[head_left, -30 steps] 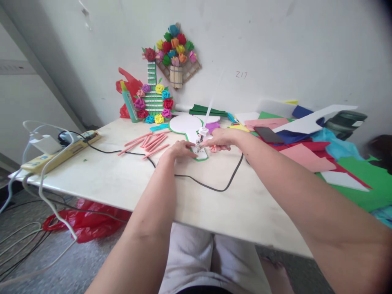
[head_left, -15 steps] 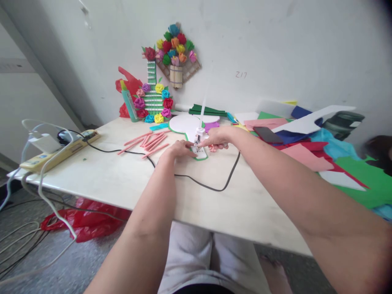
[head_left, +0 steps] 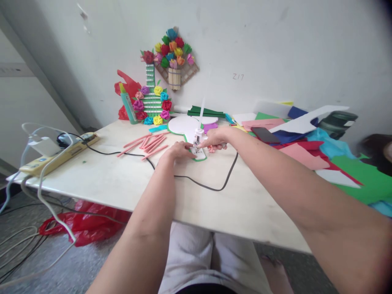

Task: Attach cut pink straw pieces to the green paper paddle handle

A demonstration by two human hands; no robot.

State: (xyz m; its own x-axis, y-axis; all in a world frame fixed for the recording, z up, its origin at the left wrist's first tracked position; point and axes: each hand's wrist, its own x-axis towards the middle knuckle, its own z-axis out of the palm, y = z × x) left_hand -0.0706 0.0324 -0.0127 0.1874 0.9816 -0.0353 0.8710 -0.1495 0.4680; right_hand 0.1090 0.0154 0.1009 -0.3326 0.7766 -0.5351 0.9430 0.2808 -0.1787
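Note:
A white cutout with a green edge (head_left: 180,123) lies on the table, wide and rounded at the far end and narrow towards me. My left hand (head_left: 179,150) is at the left of its narrow part, thumb and fingers gripping it there. My right hand (head_left: 216,139) is wrapped round the handle of a white hot glue gun (head_left: 199,132), its index finger reaching forward. A pale glue stick (head_left: 202,109) stands up out of the gun, and the tip is over the narrow part. Small marks there are too small to make out.
Pink rolled paper sticks (head_left: 153,143) lie left of the cutout. A black cord (head_left: 199,182) loops across the table (head_left: 122,183) from a yellow power strip (head_left: 55,157). A green glue bottle (head_left: 129,107), a flower-decked guitar (head_left: 152,102), coloured sheets (head_left: 309,157) and a phone (head_left: 265,135) lie around.
The view has tilted and shifted slightly. Both hands, the glue gun and the cutout keep almost the same places relative to each other.

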